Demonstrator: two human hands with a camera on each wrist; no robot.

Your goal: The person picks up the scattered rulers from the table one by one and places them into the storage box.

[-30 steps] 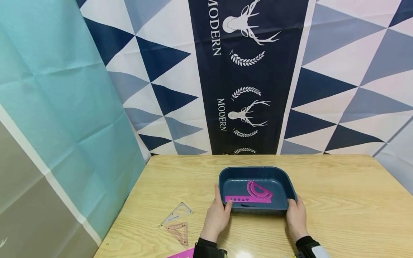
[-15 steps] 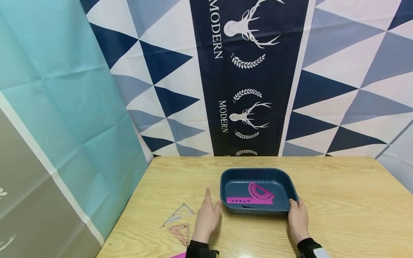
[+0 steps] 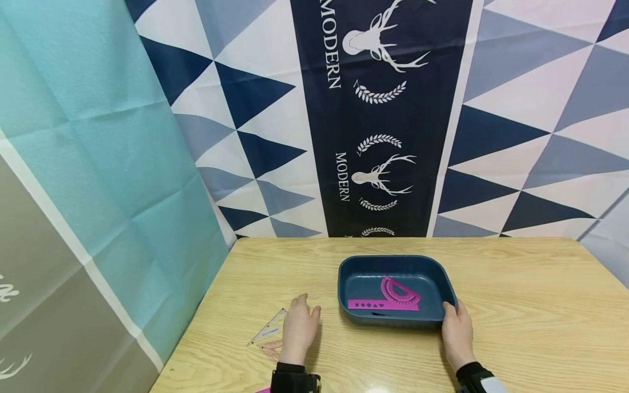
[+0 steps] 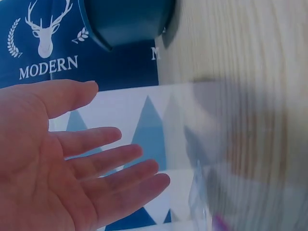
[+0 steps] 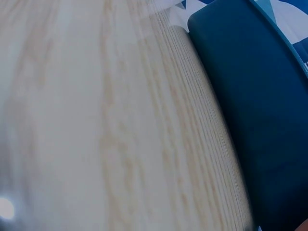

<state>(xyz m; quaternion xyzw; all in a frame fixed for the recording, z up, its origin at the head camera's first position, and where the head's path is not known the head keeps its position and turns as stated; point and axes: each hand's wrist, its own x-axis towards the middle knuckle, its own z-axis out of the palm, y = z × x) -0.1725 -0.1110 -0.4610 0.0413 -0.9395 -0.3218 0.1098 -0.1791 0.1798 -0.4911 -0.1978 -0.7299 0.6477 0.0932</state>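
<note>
A dark blue plastic bin [image 3: 393,322] stands on the table, with a pink ruler [image 3: 383,305] and a pink protractor [image 3: 400,292] lying inside. My right hand [image 3: 457,333] grips the bin's near right corner, thumb over the rim. Left of the bin, my left hand [image 3: 298,332] hovers with nothing in it; the left wrist view shows its palm and fingers [image 4: 115,166] spread loosely. Under and beside that hand lie a clear set square [image 3: 267,331] and a pinkish set square [image 3: 270,349], both partly hidden by it. The right wrist view shows the bin's outer wall [image 5: 260,115].
A strip of pink plastic [image 3: 263,390] shows at the bottom edge of the head view, beside the left sleeve. The wooden table [image 3: 540,316] meets a patterned cloth [image 3: 373,109] at its back. A turquoise and grey cloth [image 3: 123,164] hangs along the left side.
My left hand has let go of the bin's left corner and moved left to the set squares. My right hand still holds the bin, which stays in about the same place.
</note>
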